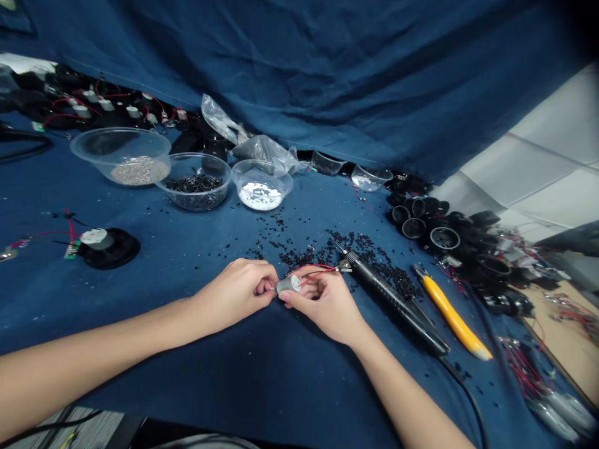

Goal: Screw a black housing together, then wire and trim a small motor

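Fingers of the right hand (330, 305) are grasping a small grey cylindrical motor (287, 285) against the thumb; the left hand (246, 287) is curling at its left end, whether gripping anything I can't tell.

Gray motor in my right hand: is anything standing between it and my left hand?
Nothing visible stands between them. Your left hand is right by the near end of the gray motor in your right hand; whether they touch is unclear. The loose black bits lie beyond both hands.
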The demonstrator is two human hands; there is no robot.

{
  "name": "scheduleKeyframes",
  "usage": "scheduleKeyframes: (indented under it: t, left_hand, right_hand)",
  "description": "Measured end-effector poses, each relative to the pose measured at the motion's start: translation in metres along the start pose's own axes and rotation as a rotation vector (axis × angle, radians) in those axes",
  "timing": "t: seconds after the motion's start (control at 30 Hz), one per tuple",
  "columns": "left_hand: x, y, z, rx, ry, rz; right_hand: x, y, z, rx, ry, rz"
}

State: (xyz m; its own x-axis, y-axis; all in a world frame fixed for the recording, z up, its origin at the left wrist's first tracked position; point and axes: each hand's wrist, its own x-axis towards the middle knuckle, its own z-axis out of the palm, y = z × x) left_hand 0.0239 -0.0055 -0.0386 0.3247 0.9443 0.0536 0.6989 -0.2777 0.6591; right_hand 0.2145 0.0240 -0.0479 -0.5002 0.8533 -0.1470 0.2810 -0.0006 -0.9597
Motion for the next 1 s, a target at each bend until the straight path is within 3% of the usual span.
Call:
scheduleKeyframes:
  t: [0.27, 1.0]
  left_hand:
    - [0.0014, 0.0028, -0.0004, -0.014, -0.003, -0.050]
    - [0.0021, 0.0004, -0.0087, -0.041, -0.078, -0.013]
  right_hand:
    - [-0.0033, -0.0029, 0.0039, -0.250, 0.046, -0.131]
    - [-0.0053, 0.0019, 0.0046, -0.299, 0.042, -0.153]
